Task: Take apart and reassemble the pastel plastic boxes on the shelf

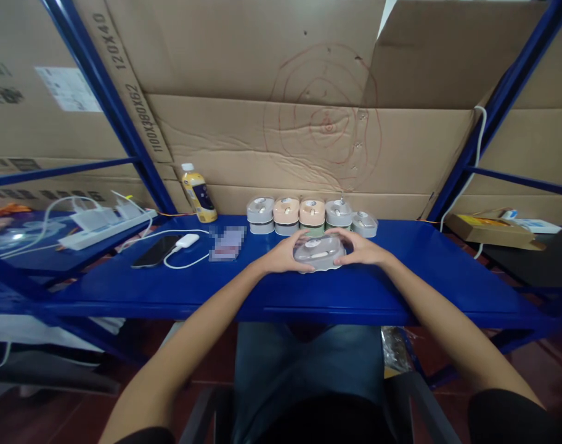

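Between my two hands is a grey lidded container [318,253] with a clear top and a pale elongated piece on its lid. My left hand [285,254] grips its left side, and the fingers of my right hand [363,250] wrap round the right side. Whether its base rests on the table cannot be made out. Just behind it stands a row of similar containers in stacks: a grey one [260,211], two peach-lidded ones [286,213] [312,213] and another grey one [339,213]. A single lower grey container [365,224] ends the row at the right.
The blue table [244,290] backs onto a cardboard wall [216,135]. A yellow bottle [199,194], a phone [156,251], a white charger [187,241] with its cable and a blurred flat item [228,243] lie left. Further out are a power strip [108,229] and an open cardboard box [496,231].
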Demonstrator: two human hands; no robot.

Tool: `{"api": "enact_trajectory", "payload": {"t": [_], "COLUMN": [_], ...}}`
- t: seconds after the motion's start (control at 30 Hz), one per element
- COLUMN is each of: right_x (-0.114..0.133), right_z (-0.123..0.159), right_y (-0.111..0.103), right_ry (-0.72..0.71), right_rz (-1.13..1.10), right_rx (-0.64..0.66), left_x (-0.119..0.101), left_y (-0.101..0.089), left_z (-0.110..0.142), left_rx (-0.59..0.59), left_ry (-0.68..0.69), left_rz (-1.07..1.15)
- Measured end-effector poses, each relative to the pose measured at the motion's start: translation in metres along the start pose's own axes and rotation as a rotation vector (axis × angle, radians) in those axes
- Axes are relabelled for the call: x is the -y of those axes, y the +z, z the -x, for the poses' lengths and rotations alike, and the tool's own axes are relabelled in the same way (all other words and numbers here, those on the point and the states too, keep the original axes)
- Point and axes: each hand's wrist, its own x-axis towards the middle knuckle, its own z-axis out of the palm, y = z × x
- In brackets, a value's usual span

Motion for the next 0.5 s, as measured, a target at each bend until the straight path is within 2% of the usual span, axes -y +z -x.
{"api": "enact_trajectory", "payload": {"t": [0.1, 0.2, 0.4, 0.5], "right_x": [-0.008, -0.011, 0.002, 0.007], "right_z": [0.000, 0.001, -0.007, -0.010], "right_y": [0.003, 0.003, 0.027, 0.034], "right_ry": [0.011, -0.009, -0.092, -0.107], "right_rz": [0.028, 0.156, 0.443, 0.510], "right_rx": [0.066, 0.097, -0.069, -0.100], "left_x": [0.000, -0.002, -0.009, -0.008], "left_y": [0.001, 0.004, 0.015, 0.017], "left_z": [0.002, 0.002, 0.000, 0.001], "left_rx": [0.009, -0.017, -0.004, 0.001], "left_ry": [0.022, 0.030, 0.082, 0.075], "left_rz": [-0.082, -0.219, -0.260, -0.239]}}
